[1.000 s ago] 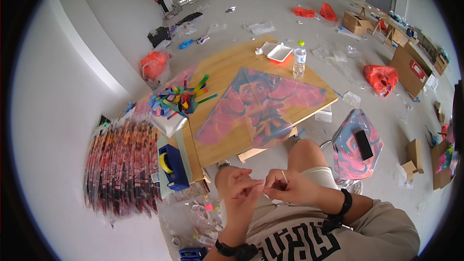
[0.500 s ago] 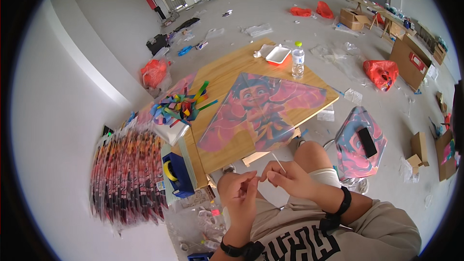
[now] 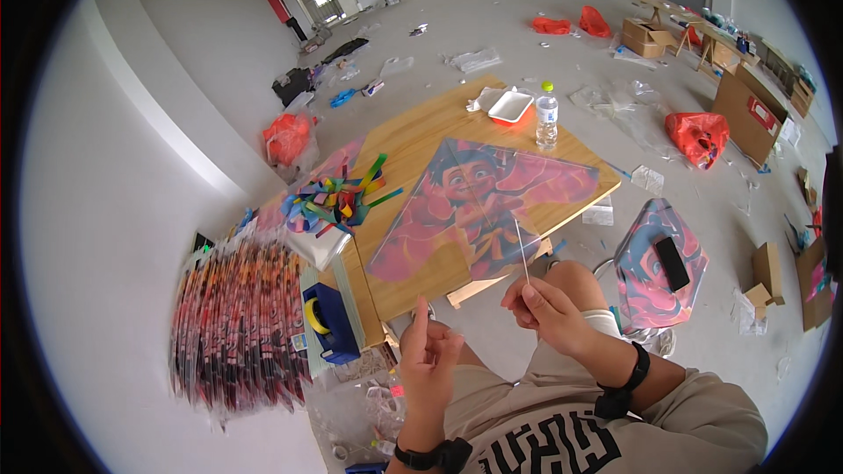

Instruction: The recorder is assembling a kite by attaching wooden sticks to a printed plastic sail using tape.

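My right hand (image 3: 555, 316) is closed in a pinch round the lower end of a thin white rod (image 3: 523, 253). The rod points up and slightly left, its tip seen against a pink and blue printed kite (image 3: 413, 215) spread on the wooden table (image 3: 404, 127). To the left, my left hand (image 3: 430, 353) is raised in front of the table's near edge. Its index finger points up, the other fingers are partly curled and apart, and I see nothing in it. Both hands are above my lap, separated by a gap.
Bright ribbons (image 3: 338, 202), a water bottle (image 3: 546, 118) and a white-lined tray (image 3: 510, 109) are on the table. Left stand a blue tape dispenser (image 3: 332, 325) and a stack of bagged kites (image 3: 237, 325). Right, a stool with a printed cover (image 3: 650, 290) bears a black phone (image 3: 673, 263).
My hands have moved apart from a shared pinch near each other. The right hand has shifted right with the rod, now more upright and showing more length; my left index finger has straightened.
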`<state>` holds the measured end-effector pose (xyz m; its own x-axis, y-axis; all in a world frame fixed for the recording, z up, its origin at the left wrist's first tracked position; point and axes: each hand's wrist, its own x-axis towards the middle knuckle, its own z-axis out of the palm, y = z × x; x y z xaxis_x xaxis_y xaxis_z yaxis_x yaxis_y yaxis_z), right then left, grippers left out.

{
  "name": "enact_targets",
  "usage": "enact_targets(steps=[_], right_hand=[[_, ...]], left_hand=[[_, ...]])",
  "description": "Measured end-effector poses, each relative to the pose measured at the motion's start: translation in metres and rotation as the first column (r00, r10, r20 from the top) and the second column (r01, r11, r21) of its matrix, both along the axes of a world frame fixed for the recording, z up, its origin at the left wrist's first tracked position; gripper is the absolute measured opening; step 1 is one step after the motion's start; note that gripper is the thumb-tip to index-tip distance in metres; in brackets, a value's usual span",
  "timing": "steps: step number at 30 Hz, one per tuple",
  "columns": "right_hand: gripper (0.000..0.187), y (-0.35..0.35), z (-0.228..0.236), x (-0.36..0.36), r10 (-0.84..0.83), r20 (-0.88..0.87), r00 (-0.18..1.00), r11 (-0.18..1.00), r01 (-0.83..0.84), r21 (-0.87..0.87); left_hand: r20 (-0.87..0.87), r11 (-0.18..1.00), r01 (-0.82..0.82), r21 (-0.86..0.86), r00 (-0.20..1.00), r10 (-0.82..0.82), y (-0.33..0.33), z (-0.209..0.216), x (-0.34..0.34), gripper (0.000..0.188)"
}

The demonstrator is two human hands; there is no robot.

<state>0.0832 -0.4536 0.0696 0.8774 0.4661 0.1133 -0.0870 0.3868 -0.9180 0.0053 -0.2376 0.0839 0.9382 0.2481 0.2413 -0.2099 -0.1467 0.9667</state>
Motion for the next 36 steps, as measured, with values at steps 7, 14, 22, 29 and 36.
enact_targets(steps=[7,14,22,29,36], right_hand=[[0.039,-0.015,0.009,-0.01,0.342,-0.296,0.892,0.938,-0.302,0.171],[0.018,0.004,0.003,-0.023,0.303,-0.091,0.949,0.922,-0.316,-0.225],[0.02,0.004,0.014,-0.022,0.392,0.065,0.918,0.817,-0.315,-0.483],[0.027,0.031,0.02,-0.01,0.583,0.304,0.753,0.685,-0.256,-0.682],[0.031,0.079,0.016,-0.019,0.754,0.477,0.452,0.498,0.079,-0.863]], left_hand=[[0.085,0.993,0.111,-0.035,0.991,-0.107,-0.005,-0.008,0.005,0.091],[0.223,0.981,0.124,-0.148,0.971,-0.089,-0.013,0.007,0.005,0.1],[0.284,0.989,0.031,-0.147,0.959,0.012,0.023,0.016,-0.008,0.103],[0.224,0.999,-0.046,-0.023,0.973,0.05,0.087,0.023,-0.053,0.106],[-0.135,0.965,-0.073,0.252,0.985,0.109,0.122,0.039,-0.103,0.081]])
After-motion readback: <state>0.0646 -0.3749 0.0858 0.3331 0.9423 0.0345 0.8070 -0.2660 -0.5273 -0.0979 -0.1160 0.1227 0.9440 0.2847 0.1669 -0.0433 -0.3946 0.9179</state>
